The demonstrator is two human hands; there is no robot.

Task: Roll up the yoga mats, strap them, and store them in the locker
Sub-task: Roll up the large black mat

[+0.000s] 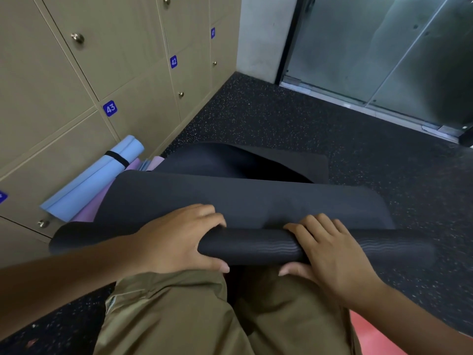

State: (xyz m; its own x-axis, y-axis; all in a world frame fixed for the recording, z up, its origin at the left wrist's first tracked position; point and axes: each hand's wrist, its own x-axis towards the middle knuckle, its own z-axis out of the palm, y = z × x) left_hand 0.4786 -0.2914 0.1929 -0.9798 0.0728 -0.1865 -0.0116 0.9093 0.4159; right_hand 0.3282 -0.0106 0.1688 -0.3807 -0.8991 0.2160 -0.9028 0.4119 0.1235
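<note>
A black yoga mat (245, 198) lies across the speckled floor in front of my knees, its near end wound into a thin roll (256, 248). My left hand (179, 239) grips the roll left of centre, fingers over the top and thumb underneath. My right hand (330, 252) grips it right of centre in the same way. A light blue mat (94, 180), rolled and bound by a black strap (117, 157), leans against the beige lockers (64, 98). A purple mat (87, 213) lies partly under the blue and black ones.
Locker doors numbered 41 to 43, all closed, run along the left. A second black mat (294, 162) lies unrolled beyond the first. Glass doors (384, 60) with a metal threshold stand at the back right. A red floor strip (371, 336) shows at bottom right.
</note>
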